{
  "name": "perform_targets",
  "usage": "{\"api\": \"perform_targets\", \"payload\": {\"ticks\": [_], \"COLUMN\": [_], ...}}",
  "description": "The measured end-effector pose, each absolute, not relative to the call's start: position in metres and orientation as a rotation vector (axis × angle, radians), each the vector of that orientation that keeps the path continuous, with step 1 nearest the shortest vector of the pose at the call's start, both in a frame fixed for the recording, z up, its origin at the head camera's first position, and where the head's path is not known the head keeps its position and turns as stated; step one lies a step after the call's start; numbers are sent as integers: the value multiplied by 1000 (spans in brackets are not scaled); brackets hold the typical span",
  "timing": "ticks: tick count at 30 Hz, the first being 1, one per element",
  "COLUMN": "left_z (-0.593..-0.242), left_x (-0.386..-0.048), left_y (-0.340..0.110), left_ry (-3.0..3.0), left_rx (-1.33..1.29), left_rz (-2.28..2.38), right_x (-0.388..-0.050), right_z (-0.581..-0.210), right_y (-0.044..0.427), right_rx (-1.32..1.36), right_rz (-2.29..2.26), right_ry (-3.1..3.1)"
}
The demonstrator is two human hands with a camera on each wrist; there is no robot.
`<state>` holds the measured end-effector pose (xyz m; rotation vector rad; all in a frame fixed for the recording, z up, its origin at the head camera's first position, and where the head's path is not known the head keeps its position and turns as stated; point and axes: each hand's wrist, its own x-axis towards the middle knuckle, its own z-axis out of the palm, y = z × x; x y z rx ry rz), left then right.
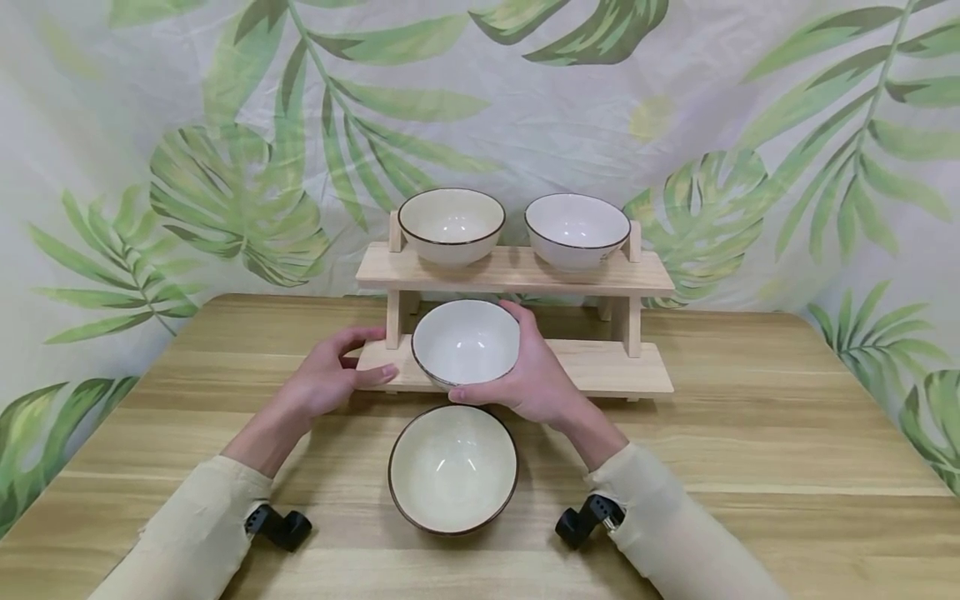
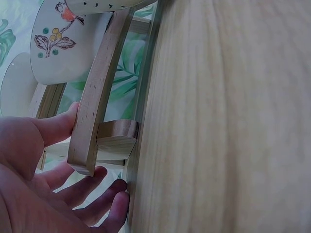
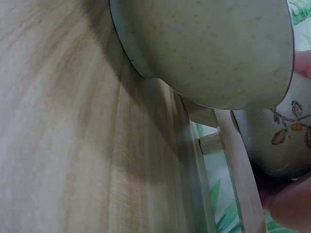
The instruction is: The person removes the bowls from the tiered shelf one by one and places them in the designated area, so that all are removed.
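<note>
A: how's the white bowl at the lower shelf best handled?

B: bowl's gripped by the right hand, shelf's pinched at one end by the left hand. probably best kept level, let go gently tbh

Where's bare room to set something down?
Lower shelf, right of the right hand; table, right of the rack or left of the left hand. Crowded: around the held bowl and near bowl; upper shelf, bearing a left bowl and right bowl.
</note>
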<state>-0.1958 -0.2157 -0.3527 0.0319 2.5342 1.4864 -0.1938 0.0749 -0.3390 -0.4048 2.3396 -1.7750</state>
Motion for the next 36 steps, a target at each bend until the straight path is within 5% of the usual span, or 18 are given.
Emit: {"api": "perform_targets", "payload": {"ticks": [36], "left_z": [-353], "left_x": [-194], "left_y": [-215], "left_ry": [2535], "left_rx": [13], "left_rz": [1490], "right_x": [-175], "right_z": [-321], "right_y": [113], "right_rx": [-528], "right_rz": [-1968], "right_ry": [2174]}}
